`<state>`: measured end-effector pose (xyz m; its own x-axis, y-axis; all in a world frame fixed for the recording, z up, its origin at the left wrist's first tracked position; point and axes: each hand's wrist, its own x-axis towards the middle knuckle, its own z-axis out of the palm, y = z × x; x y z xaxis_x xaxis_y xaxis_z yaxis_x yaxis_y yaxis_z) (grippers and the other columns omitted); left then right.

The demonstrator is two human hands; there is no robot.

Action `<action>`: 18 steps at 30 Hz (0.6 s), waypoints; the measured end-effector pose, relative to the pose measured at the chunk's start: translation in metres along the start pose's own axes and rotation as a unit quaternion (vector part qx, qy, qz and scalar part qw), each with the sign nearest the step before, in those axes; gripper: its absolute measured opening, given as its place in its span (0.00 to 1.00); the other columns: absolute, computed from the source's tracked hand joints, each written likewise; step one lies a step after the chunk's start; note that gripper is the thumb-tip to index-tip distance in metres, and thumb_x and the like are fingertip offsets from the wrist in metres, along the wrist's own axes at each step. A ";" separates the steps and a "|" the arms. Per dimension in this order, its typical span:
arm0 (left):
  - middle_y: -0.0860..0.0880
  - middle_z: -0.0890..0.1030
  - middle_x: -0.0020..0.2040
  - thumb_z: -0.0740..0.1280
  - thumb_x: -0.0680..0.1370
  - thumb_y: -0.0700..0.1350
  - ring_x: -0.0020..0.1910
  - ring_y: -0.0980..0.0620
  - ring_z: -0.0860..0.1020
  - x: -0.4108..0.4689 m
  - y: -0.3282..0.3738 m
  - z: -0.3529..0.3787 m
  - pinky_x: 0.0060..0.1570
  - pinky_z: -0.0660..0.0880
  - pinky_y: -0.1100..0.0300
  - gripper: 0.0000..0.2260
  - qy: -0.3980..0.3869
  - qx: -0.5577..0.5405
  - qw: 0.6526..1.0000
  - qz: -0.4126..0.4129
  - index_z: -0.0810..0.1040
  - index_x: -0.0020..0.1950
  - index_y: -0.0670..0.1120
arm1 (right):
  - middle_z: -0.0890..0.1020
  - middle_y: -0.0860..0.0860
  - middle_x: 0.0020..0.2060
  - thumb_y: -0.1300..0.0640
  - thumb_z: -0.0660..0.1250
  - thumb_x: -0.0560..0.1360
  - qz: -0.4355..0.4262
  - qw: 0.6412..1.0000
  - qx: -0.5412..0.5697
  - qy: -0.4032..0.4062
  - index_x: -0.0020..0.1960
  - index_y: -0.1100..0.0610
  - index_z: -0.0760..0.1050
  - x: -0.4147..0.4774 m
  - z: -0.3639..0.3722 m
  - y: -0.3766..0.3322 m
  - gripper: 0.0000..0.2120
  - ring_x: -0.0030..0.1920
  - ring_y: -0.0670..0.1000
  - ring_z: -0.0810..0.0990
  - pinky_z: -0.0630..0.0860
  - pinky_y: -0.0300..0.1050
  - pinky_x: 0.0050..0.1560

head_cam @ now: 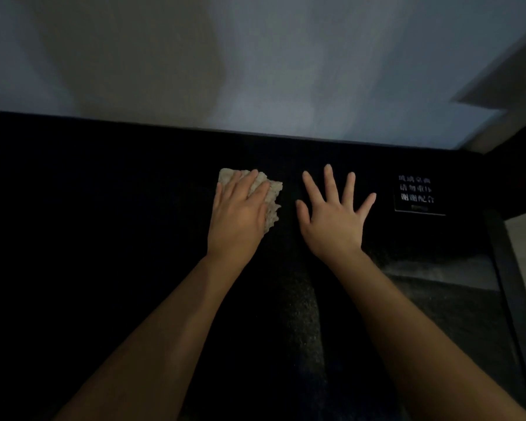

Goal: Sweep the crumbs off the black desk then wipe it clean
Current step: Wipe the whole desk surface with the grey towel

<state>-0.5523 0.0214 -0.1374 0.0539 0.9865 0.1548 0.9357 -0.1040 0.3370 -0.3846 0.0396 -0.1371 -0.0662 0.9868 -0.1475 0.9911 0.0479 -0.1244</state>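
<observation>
The black desk (104, 223) fills the lower part of the head view, dark and glossy. A crumpled beige cloth (272, 196) lies on it near the back edge. My left hand (239, 212) lies flat on top of the cloth with straight fingers pressing it to the desk. Just to the right, my right hand (334, 214) is spread flat on the bare desk surface, fingers wide apart, holding nothing. No crumbs show on the dark surface in this dim light.
A pale wall (255, 62) rises right behind the desk's back edge. A small black sign with white characters (417, 192) sits at the back right. The desk's right edge (510, 284) runs down the right side, with lighter floor beyond.
</observation>
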 end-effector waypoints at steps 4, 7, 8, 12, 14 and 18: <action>0.45 0.67 0.73 0.60 0.80 0.43 0.74 0.45 0.61 0.033 -0.002 0.009 0.73 0.56 0.43 0.18 0.013 -0.005 1.000 -0.005 0.71 0.70 0.46 | 0.40 0.49 0.78 0.37 0.40 0.79 0.009 1.000 -0.008 0.013 0.77 0.40 0.39 0.009 0.003 -0.003 0.28 0.76 0.61 0.35 0.38 0.73 0.69; 0.44 0.68 0.72 0.61 0.80 0.43 0.73 0.44 0.62 0.052 0.002 0.015 0.72 0.56 0.42 0.17 0.032 -0.004 0.999 -0.024 0.72 0.69 0.45 | 0.41 0.49 0.78 0.37 0.40 0.78 0.013 1.000 -0.007 0.021 0.77 0.40 0.41 0.008 0.003 -0.004 0.28 0.76 0.61 0.36 0.38 0.72 0.69; 0.45 0.68 0.72 0.61 0.80 0.43 0.73 0.44 0.62 0.058 0.003 0.017 0.73 0.55 0.43 0.17 0.037 -0.002 0.999 -0.033 0.72 0.69 0.46 | 0.41 0.49 0.78 0.37 0.40 0.78 0.015 1.000 -0.009 0.019 0.77 0.40 0.40 0.008 0.003 -0.004 0.28 0.76 0.61 0.36 0.39 0.72 0.69; 0.46 0.66 0.73 0.59 0.80 0.45 0.74 0.45 0.60 0.078 0.006 0.024 0.73 0.54 0.45 0.17 0.036 0.006 0.998 -0.058 0.71 0.69 0.47 | 0.40 0.49 0.78 0.37 0.38 0.78 0.020 1.000 -0.011 0.013 0.77 0.40 0.39 0.009 0.001 -0.004 0.28 0.76 0.60 0.35 0.39 0.72 0.70; 0.47 0.67 0.73 0.59 0.80 0.45 0.74 0.46 0.61 0.083 0.005 0.025 0.73 0.55 0.45 0.17 0.034 0.006 0.998 -0.049 0.72 0.69 0.48 | 0.41 0.48 0.78 0.37 0.38 0.78 0.022 1.000 -0.007 0.014 0.77 0.40 0.39 0.009 0.002 -0.004 0.28 0.76 0.60 0.35 0.38 0.71 0.70; 0.44 0.72 0.68 0.57 0.79 0.45 0.68 0.44 0.68 0.087 -0.025 0.021 0.69 0.63 0.45 0.16 0.072 0.025 0.997 -0.013 0.75 0.65 0.45 | 0.43 0.48 0.78 0.36 0.40 0.78 0.021 0.999 0.005 0.028 0.77 0.39 0.42 0.008 0.003 -0.002 0.28 0.76 0.59 0.37 0.38 0.70 0.71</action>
<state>-0.5637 0.1126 -0.1519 -0.0184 0.9603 0.2784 0.9525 -0.0679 0.2970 -0.3877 0.0473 -0.1407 -0.0184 0.9950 -0.0983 0.9915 0.0055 -0.1296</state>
